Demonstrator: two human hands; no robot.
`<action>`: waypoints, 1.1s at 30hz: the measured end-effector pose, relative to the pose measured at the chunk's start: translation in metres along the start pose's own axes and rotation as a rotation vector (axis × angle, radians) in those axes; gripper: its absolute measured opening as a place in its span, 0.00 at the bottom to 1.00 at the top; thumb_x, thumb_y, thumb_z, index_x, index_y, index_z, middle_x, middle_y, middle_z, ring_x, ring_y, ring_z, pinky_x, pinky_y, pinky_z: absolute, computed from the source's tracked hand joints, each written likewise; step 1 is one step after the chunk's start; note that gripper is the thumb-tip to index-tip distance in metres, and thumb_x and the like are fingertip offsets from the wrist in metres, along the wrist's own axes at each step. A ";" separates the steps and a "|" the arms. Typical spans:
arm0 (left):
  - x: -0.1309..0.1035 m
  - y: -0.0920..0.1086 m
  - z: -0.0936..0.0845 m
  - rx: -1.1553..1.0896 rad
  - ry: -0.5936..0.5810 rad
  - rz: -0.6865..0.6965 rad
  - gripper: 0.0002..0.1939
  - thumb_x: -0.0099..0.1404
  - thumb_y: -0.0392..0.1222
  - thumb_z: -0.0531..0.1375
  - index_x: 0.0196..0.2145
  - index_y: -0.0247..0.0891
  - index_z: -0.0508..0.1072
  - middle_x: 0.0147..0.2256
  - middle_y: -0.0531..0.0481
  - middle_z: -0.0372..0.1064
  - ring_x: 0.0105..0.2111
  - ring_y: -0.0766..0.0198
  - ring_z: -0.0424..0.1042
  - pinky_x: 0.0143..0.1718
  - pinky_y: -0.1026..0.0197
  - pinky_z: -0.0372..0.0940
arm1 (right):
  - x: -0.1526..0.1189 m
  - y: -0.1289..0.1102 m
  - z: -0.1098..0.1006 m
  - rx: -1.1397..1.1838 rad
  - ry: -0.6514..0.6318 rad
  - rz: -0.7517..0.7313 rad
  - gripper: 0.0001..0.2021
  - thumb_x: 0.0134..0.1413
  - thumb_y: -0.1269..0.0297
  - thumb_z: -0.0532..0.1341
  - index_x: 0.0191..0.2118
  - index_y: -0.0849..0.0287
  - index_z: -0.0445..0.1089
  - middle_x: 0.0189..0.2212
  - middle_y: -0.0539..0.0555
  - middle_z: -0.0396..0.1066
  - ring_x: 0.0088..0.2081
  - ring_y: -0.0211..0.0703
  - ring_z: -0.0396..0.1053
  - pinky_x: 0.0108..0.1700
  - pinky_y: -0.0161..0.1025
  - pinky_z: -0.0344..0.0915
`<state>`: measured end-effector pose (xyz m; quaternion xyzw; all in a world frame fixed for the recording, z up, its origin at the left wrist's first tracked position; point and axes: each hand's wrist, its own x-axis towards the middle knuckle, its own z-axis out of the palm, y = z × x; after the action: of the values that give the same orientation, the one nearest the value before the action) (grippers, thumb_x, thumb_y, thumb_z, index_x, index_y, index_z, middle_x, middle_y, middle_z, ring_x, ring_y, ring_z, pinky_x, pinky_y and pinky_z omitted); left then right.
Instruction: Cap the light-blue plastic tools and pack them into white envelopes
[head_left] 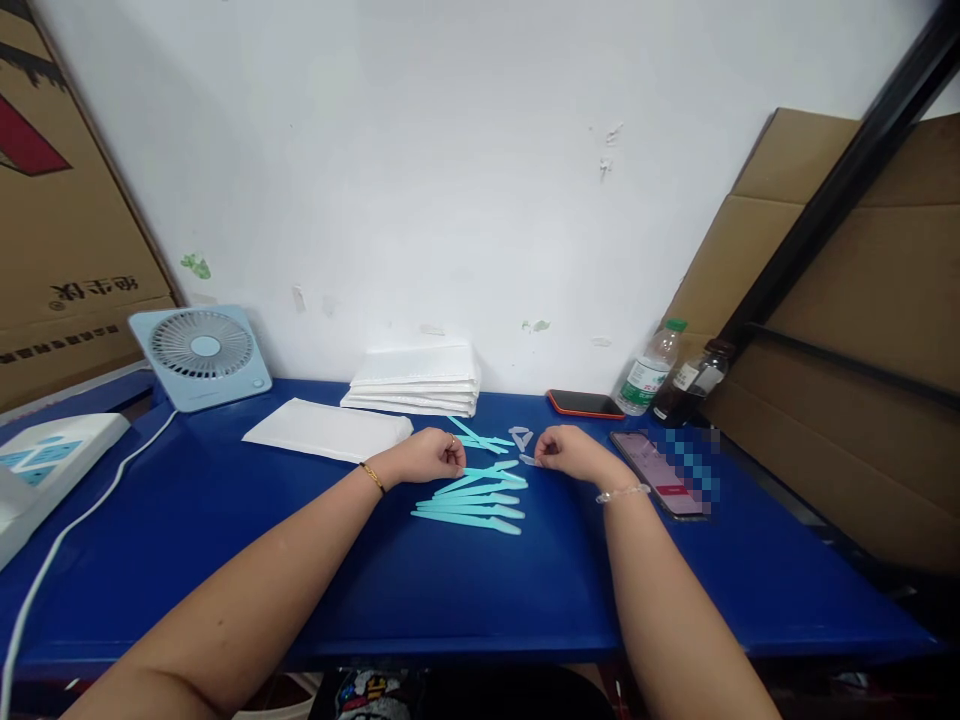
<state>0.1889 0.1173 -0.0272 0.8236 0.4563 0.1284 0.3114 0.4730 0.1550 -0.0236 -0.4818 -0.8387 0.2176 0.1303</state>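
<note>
My left hand [433,456], fingers pinched, holds the handle end of a teal eyebrow razor [486,472] low over the blue table [465,590]. My right hand [574,453] is pinched on a small clear plastic cap [528,460], just right of that razor's tip. Nearer to me, several teal razors [469,509] lie fanned out, blade ends to the right. A few more razors [480,440] lie crossed behind my left hand. Beyond my right fingers rest several loose clear caps [520,438].
A white padded envelope [326,428] lies left of my hands, with a stack of envelopes [412,378] by the wall. A blue fan [204,350] and its cable are at left. Phones [585,403], a water bottle [651,370] and a dark-liquid bottle [690,385] are at right.
</note>
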 end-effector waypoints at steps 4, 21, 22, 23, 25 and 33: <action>0.003 -0.005 0.002 -0.110 -0.030 0.028 0.13 0.56 0.49 0.59 0.32 0.36 0.71 0.25 0.53 0.66 0.25 0.69 0.64 0.26 0.68 0.59 | 0.002 -0.002 0.002 0.062 0.031 -0.060 0.04 0.47 0.66 0.61 0.28 0.59 0.72 0.29 0.51 0.72 0.30 0.39 0.67 0.33 0.33 0.60; -0.001 -0.009 -0.006 0.073 0.039 -0.007 0.08 0.54 0.42 0.57 0.31 0.37 0.71 0.27 0.52 0.69 0.26 0.67 0.67 0.25 0.68 0.60 | 0.002 -0.002 0.005 0.046 -0.021 -0.071 0.04 0.46 0.72 0.60 0.27 0.59 0.72 0.30 0.51 0.70 0.32 0.39 0.68 0.35 0.34 0.61; -0.001 -0.009 -0.005 0.078 0.043 -0.008 0.08 0.54 0.41 0.57 0.31 0.37 0.71 0.27 0.52 0.70 0.26 0.67 0.68 0.25 0.68 0.60 | 0.002 -0.003 0.005 0.045 -0.024 -0.070 0.04 0.46 0.72 0.60 0.27 0.59 0.73 0.30 0.51 0.70 0.32 0.39 0.68 0.34 0.34 0.61; -0.001 -0.009 -0.005 0.082 0.043 -0.006 0.08 0.54 0.41 0.57 0.31 0.37 0.71 0.27 0.52 0.70 0.26 0.67 0.68 0.25 0.68 0.60 | 0.002 -0.004 0.006 0.046 -0.027 -0.070 0.05 0.46 0.73 0.60 0.27 0.59 0.73 0.30 0.51 0.70 0.32 0.39 0.68 0.34 0.34 0.61; 0.000 -0.009 -0.005 0.087 0.044 -0.002 0.08 0.54 0.41 0.57 0.31 0.37 0.71 0.27 0.52 0.70 0.27 0.66 0.68 0.26 0.68 0.60 | 0.003 -0.005 0.007 0.053 -0.031 -0.078 0.04 0.47 0.73 0.60 0.27 0.60 0.73 0.30 0.51 0.71 0.31 0.38 0.68 0.34 0.34 0.60; 0.001 -0.007 -0.002 0.107 0.042 0.047 0.06 0.56 0.40 0.57 0.31 0.37 0.72 0.26 0.52 0.70 0.25 0.67 0.68 0.24 0.68 0.59 | 0.008 -0.014 0.019 0.113 -0.052 -0.198 0.05 0.47 0.71 0.59 0.27 0.60 0.73 0.28 0.51 0.72 0.30 0.39 0.68 0.32 0.34 0.61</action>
<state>0.1837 0.1218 -0.0299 0.8468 0.4494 0.1284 0.2540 0.4500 0.1511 -0.0330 -0.3826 -0.8718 0.2630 0.1562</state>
